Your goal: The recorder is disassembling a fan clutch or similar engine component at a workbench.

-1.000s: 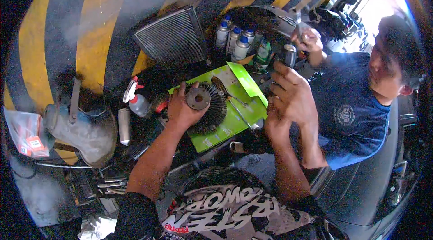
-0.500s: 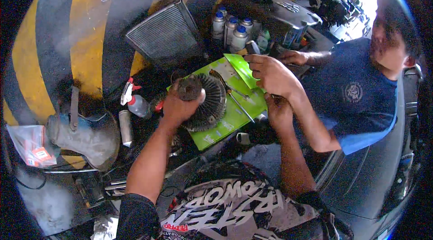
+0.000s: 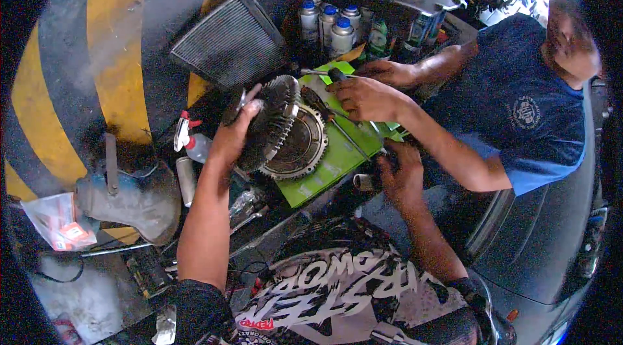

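Observation:
My left hand [image 3: 239,131] grips a finned metal half of a fan clutch [image 3: 269,118] by its hub and holds it tilted up. Beneath it, the other round half [image 3: 295,147], with a toothed rim and flat inner face, lies on a bright green board [image 3: 302,196]. My right hand [image 3: 403,173] is at the board's right edge, fingers curled; whatever is in them cannot be made out. A slim metal rod [image 3: 350,137] lies on the board close to it. Across from me, a co-worker's hand [image 3: 366,98] holds a dark-handled tool [image 3: 337,76] over the board.
A radiator [image 3: 227,40] leans at the back, beside several blue-capped cans [image 3: 342,37]. On the left are a spray bottle [image 3: 195,141], a silver can [image 3: 186,179], a rounded metal housing [image 3: 130,199] and a plastic bag [image 3: 61,222]. A car [image 3: 525,248] stands on the right.
My left hand has lifted and tipped the finned half leftward off the other half, so the inner face now shows. The co-worker's hand has moved left and a dark-handled tool now shows in it.

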